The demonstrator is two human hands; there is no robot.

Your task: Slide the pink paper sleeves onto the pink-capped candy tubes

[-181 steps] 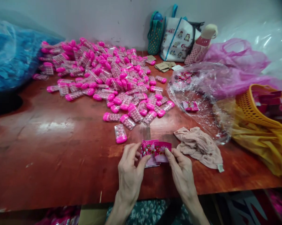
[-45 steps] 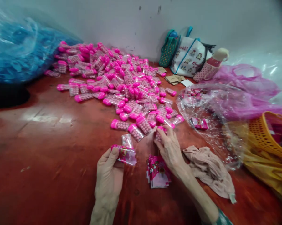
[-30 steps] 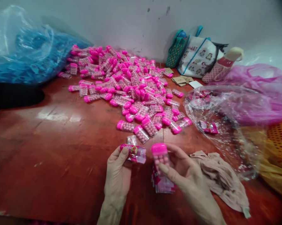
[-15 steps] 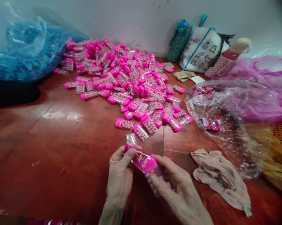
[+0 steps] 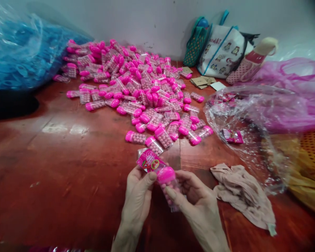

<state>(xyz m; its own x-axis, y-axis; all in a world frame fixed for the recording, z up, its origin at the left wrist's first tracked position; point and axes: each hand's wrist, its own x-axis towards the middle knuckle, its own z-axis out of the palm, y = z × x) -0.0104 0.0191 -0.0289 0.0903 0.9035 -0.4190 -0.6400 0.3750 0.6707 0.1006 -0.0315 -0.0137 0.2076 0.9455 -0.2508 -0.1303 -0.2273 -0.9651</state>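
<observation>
My right hand (image 5: pixel 196 199) grips a small clear candy box (image 5: pixel 170 196) with a pink cap and round pink candies inside, thumb on its front. A printed pink label sleeve (image 5: pixel 150 161) lies at the capped end of that box, slanting up to the left. My left hand (image 5: pixel 138 189) pinches the sleeve's lower edge between thumb and fingers, close to the cap. How far the sleeve reaches over the cap I cannot tell. Just beyond my hands, a heap of similar candy boxes (image 5: pixel 144 84) spreads over the red-brown wooden surface (image 5: pixel 68 175).
A clear bag of blue plastic pieces (image 5: pixel 23 56) sits at the far left. On the right are a crumpled beige cloth (image 5: pixel 243 196), clear plastic wrap (image 5: pixel 251 115) with pink labels (image 5: pixel 233 135), a pink plastic bag (image 5: pixel 291 94) and a yellow basket (image 5: pixel 313 147). Handbags (image 5: pixel 220 52) lean on the wall.
The sleeve has shifted up and left relative to the box, baring more of the pink cap. My left thumb has moved down along the sleeve toward the cap. The view has shifted slightly.
</observation>
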